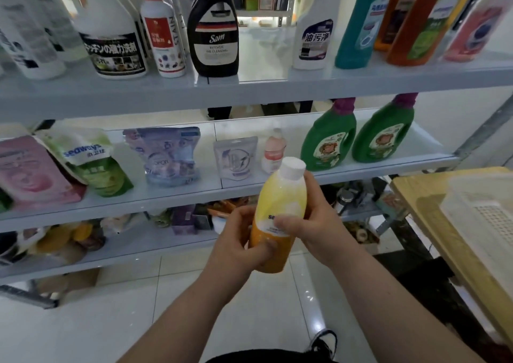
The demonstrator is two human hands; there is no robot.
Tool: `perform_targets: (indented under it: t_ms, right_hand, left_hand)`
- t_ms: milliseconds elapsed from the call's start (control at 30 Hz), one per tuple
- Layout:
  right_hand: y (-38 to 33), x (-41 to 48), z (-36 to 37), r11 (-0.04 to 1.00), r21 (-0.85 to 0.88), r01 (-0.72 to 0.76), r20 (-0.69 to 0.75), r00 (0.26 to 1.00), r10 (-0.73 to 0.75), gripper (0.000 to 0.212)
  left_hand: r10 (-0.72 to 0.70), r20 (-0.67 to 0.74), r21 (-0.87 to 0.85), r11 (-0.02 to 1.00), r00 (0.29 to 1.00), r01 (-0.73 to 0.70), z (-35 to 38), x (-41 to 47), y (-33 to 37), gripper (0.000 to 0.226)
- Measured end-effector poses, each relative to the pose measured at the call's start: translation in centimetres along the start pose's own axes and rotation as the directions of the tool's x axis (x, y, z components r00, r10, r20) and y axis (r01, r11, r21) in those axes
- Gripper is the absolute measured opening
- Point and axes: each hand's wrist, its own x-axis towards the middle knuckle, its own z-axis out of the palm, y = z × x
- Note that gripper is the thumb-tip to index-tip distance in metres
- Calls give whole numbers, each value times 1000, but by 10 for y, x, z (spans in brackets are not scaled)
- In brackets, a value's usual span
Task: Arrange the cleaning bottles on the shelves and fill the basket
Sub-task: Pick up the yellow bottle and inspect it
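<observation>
from the head camera we see both hands meeting at lower centre of the frame around one yellow bottle (280, 196). our left hand (236, 240) grips its orange lower part, fingers curled behind and the thumb laid across the front near the base. our right hand (313, 223) wraps the middle from the right side, its thumb pressed over the label.

the bottle is held in the air in front of the middle shelf (177, 196), touching nothing but the hands. its long axis runs nearly upright in the frame, leaning a little so that the white cap (293, 167) points to the upper right and the base to the lower left.

beyond the cap, two green jugs (329, 140) stand side by side at the right end of that shelf, with soft pouches (169, 154) in a row to the left. on the upper shelf (249, 90) a black bottle (213, 35) stands upright among white, teal and orange ones.

at the right edge of the frame a white basket (466, 193) sits on a wooden table (410, 193), well apart from the hands.
</observation>
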Motion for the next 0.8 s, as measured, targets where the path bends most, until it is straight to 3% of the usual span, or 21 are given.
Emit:
perform_targets:
  t_ms: [67, 133, 200, 333, 467, 533, 600, 633, 733, 800]
  right_hand:
    - [2, 3, 1, 989, 132, -69, 16, 998, 68, 87]
    - [3, 5, 0, 963, 221, -156, 35, 988, 152, 99]
    - [7, 6, -3, 947, 251, -202, 21, 979, 203, 96]
    - [7, 7, -15, 965, 234, -119, -59, 989, 136, 85]
    - [6, 14, -27, 995, 55, -87, -109, 990, 92, 79]
    - [4, 20, -34, 986, 129, -102, -91, 989, 114, 75]
    - [-1, 28, -42, 966, 215, -145, -37, 987, 156, 68]
    - [-2, 31, -47, 957, 232, -174, -2, 984, 179, 68]
    - [-3, 41, -63, 934, 247, -257, 26, 966, 259, 68]
    - [-5, 46, -78, 929, 244, -278, 33, 960, 278, 59]
  left_hand:
    - [-120, 60, -152, 980, 991, 128, 2, -2, -2, 56]
    - [-310, 179, -350, 867, 934, 355, 7, -3, -3, 63]
    - [-376, 293, -404, 785, 879, 470, 13, -3, -2, 66]
    - [-347, 140, -340, 863, 927, 374, 22, 9, -4, 69]
    - [-261, -30, -30, 965, 965, 260, 31, 26, 1, 68]
    - [-279, -77, -129, 955, 957, 268, 38, 32, 3, 71]
    - [-446, -5, -371, 832, 895, 413, 46, 37, 5, 79]
    - [-509, 96, -450, 745, 855, 493, 52, 39, 7, 84]
    - [-510, 355, -556, 558, 783, 616, 64, 46, 12, 91]
    - [-489, 398, -559, 542, 776, 628, 72, 54, 20, 91]
